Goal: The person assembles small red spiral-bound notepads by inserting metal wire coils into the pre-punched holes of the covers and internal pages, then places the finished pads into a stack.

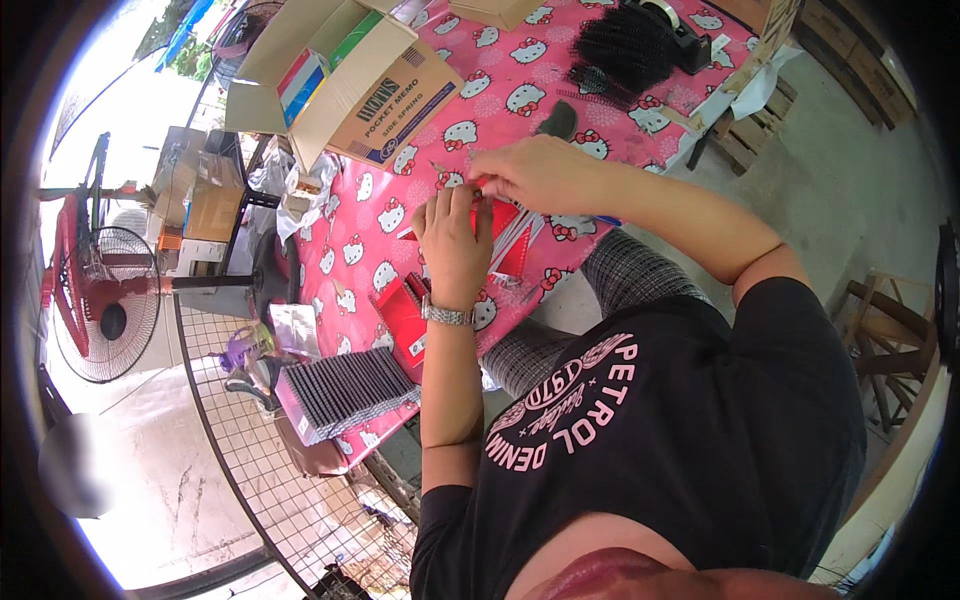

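My left hand (452, 235) bends its fingers over the upper edge of a red-covered memo notebook (512, 262), gripping it. Close beside it, my right hand (545, 175) pinches at the same edge; what lies between its fingertips is too small to tell. White strips or page edges show below the hands, partly covered by them. Near my left forearm lie more red notebooks (402, 325) with dark bindings. A neat stack of notebooks with black spiral bindings (345, 392) sits at the table's near left corner.
The table wears a pink cat-print cloth (385, 215). An open cardboard box (395, 100) holds coloured packs. Black spiral coils (620, 55) are heaped beside a tape dispenser (690, 45), far right. A dark oval object (558, 121) lies beyond my right hand. A fan (110, 300) stands left.
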Demonstrator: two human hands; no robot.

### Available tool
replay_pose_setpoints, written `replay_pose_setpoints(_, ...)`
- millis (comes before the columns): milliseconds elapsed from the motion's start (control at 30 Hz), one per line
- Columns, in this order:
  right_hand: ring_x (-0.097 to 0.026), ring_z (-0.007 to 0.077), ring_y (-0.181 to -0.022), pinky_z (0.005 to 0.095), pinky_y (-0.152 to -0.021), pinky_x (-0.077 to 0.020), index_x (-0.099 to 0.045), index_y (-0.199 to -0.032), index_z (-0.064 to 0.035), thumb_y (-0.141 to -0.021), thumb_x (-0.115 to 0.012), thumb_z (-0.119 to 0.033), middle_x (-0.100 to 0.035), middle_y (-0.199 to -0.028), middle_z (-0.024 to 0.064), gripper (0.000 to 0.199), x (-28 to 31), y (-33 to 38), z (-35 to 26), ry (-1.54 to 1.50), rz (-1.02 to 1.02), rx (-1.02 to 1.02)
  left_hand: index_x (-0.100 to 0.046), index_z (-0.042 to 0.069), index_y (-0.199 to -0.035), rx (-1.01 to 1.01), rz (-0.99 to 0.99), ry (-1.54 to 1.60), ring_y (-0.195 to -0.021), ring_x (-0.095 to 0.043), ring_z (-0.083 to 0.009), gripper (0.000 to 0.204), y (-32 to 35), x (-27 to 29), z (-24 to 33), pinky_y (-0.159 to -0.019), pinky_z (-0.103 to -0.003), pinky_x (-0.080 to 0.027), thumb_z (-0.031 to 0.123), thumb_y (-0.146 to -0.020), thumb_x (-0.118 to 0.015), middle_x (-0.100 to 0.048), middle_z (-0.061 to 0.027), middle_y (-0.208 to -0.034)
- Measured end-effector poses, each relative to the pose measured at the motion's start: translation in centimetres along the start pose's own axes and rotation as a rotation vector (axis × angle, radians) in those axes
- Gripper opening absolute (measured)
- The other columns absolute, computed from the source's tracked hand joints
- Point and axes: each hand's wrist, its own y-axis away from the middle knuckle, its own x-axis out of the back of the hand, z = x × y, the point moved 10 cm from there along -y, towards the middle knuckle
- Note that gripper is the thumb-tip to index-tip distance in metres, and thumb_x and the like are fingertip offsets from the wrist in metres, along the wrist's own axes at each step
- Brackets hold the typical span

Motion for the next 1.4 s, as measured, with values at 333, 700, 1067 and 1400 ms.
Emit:
replay_pose_setpoints(333,-0.065,0.0314,-0.093,0.0459,-0.082,-0.0521,-0.061,-0.116,-0.0065,-0.089,-0.061,-0.046,-0.065,-0.099,0.0182,0.049,-5.6,-0.7,23.6,0.399,0.148,-0.447,-0.058,0.010,-0.106,0.072,-0.059,0.088,-0.106,-0.057,-0.0283,0.024,0.0,-0.5,-1.5,-0.103,-0.057,-0.030,0.028,-0.091,-0.063,-0.064,-0.0059,-0.104)
replay_pose_setpoints(700,-0.059,0.0140,-0.104,0.0288,-0.093,-0.0447,-0.063,-0.118,-0.0015,-0.082,-0.071,-0.028,-0.066,-0.111,0.0062,0.046,-3.5,-2.8,4.0,-1.267,-0.623,-0.160,-0.066,0.005,-0.092,0.075,0.120,0.081,-0.090,-0.054,-0.0317,0.034,0.1,0.5,-1.9,-0.081,-0.044,-0.043,0.024,-0.070,-0.084,-0.061,-0.0083,-0.090)
replay_pose_setpoints(1067,-0.060,0.0157,-0.099,0.0298,-0.090,-0.0451,-0.065,-0.113,0.0024,-0.079,-0.071,-0.020,-0.066,-0.109,0.0087,0.041,-2.5,-3.0,2.4,-1.447,-0.672,-0.123,-0.064,0.005,-0.089,0.108,0.140,0.157,-0.089,-0.053,-0.0311,0.039,0.3,0.3,-2.4,-0.080,-0.043,-0.044,0.027,-0.066,-0.086,-0.060,-0.0090,-0.089)
replay_pose_setpoints(1400,-0.058,0.0100,-0.088,0.0254,-0.076,-0.0446,-0.066,-0.108,0.0002,-0.079,-0.072,-0.020,-0.064,-0.096,0.0027,0.036,-3.2,-3.4,2.9,-1.171,-0.622,-0.154,-0.060,0.003,-0.089,0.131,0.132,0.187,-0.086,-0.053,-0.0306,0.041,0.6,0.3,-2.5,-0.077,-0.042,-0.045,0.025,-0.066,-0.087,-0.062,-0.0095,-0.088)
